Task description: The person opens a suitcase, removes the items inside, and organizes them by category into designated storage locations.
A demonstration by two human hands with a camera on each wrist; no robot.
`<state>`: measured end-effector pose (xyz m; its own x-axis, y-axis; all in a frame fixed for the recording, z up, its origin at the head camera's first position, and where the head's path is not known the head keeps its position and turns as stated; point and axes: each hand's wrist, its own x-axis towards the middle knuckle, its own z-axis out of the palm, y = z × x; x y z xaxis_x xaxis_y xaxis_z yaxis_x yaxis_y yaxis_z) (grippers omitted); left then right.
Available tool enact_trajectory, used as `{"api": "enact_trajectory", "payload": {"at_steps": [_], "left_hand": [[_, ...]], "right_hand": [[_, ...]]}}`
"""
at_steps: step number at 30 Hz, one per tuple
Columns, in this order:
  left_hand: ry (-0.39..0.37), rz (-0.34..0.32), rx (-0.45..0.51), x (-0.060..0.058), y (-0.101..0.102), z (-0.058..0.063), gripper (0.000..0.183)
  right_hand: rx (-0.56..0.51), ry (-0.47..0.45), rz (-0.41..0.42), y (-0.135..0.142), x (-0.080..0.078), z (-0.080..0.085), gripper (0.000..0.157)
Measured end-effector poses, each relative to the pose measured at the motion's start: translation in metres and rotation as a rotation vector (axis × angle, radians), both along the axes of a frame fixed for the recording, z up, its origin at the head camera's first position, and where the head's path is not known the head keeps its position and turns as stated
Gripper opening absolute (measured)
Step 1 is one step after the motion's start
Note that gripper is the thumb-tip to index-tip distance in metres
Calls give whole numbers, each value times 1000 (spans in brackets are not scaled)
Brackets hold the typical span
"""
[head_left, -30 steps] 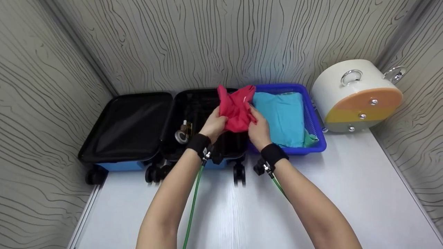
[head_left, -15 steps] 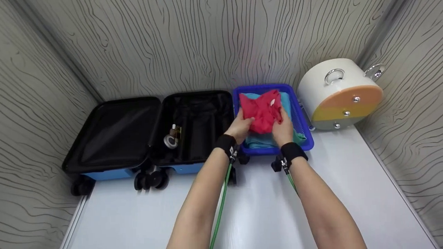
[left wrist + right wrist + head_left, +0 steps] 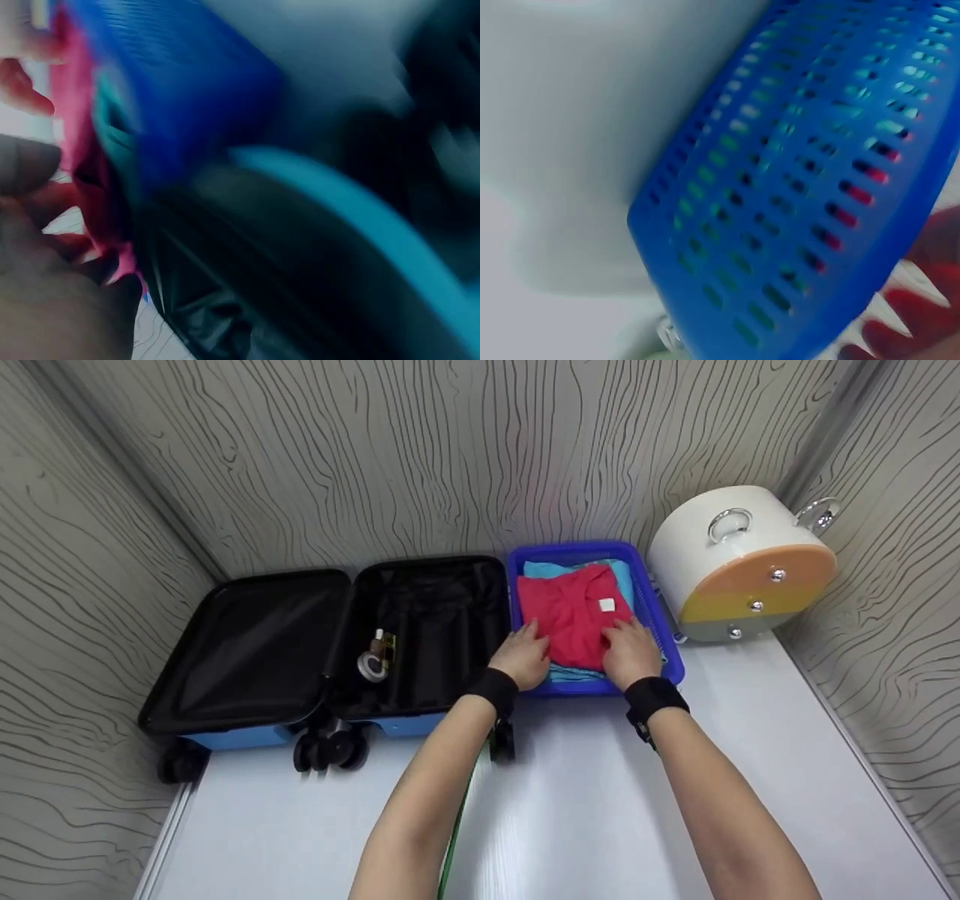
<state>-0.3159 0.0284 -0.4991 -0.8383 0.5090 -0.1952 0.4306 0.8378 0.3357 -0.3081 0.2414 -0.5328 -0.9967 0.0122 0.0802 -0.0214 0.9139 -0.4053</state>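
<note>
In the head view a red folded garment [image 3: 570,611] with a white label lies on top of light-blue clothing [image 3: 547,569] in a blue plastic basket [image 3: 658,607]. My left hand [image 3: 523,661] is at the garment's lower left edge, its fingertips on the cloth. At the lower right edge, my right hand [image 3: 632,656] touches the fabric with thumb and fingers. Spread fingers [image 3: 30,161] beside the pinkish-red cloth [image 3: 75,127] show in the blurred left wrist view. The right wrist view has fingers [image 3: 922,315] beyond the slotted basket wall [image 3: 727,180].
Left of the basket lies an open suitcase with black lining, its left half [image 3: 247,652] beside its right half [image 3: 450,652]. A small bottle and a round item [image 3: 372,666] sit inside. A white rounded case with coloured drawers [image 3: 720,525] stands to the right, near the patterned wall [image 3: 420,450].
Both hands have carried the red garment from over the suitcase rightward into the basket. The crumpled cloth now lies flatter on the blue clothing, and the fingers have loosened to its edges.
</note>
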Motion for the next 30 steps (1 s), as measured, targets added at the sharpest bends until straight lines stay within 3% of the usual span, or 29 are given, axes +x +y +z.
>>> {"api": "enact_trajectory", "payload": {"at_steps": [3,7,17,19,21,27,30], "left_hand": [[74,-18,-123,4,-1,-5,53],[134,-29,-193,10,-2,-9,58],[134,-69,-121,15,-21,-31,70],[128,-85,-96,18,-30,-35,72],[127,-100,-64,23,-40,-37,74],[153,-102,-11,39,-64,-40,83],[158,-45,-14,44,-69,-44,85]], "right_hand": [[71,-104,48,-1,2,1,43],[87,-174,73,1,3,1,47],[72,-197,117,17,8,15,46],[72,-152,105,22,8,20,41],[65,-52,81,30,7,24,37],[10,375,-66,65,-4,48,40],[-6,415,-134,87,-10,70,53]]}}
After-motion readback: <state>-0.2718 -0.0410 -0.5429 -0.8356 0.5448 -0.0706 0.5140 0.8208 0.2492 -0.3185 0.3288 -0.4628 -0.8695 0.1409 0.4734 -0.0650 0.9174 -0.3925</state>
